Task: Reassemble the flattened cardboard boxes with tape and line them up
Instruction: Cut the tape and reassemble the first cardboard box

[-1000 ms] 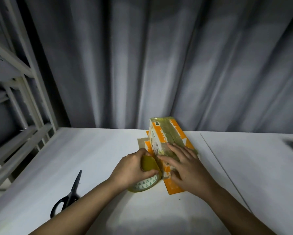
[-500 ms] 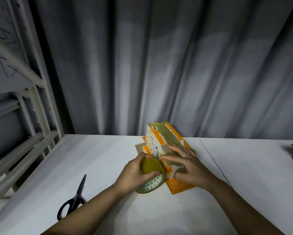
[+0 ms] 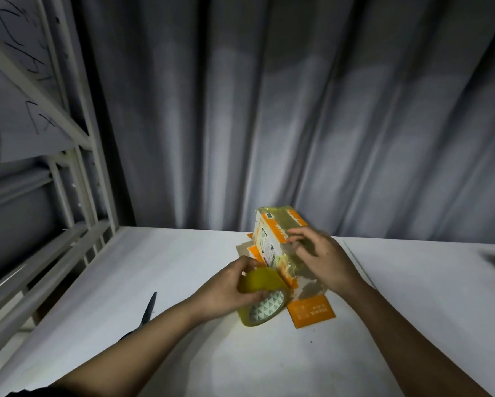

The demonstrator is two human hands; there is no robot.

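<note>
Gripping the tape roll (image 3: 262,299) at the box's (image 3: 272,239) near-left end, the left hand (image 3: 229,290) sat nearest; the right hand's (image 3: 323,260) loose, parted fingers pressed tape along its near-far length

Print on the box (image 3: 265,242) seems too blurred to read.

Orange-and-white box (image 3: 272,239), yellowish tape roll (image 3: 262,300) with green-triangle-patterned core, black scissors (image 3: 149,310).

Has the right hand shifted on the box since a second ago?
Yes. The right hand has slid up the orange box, away from the tape roll, toward the box's far end.
</note>
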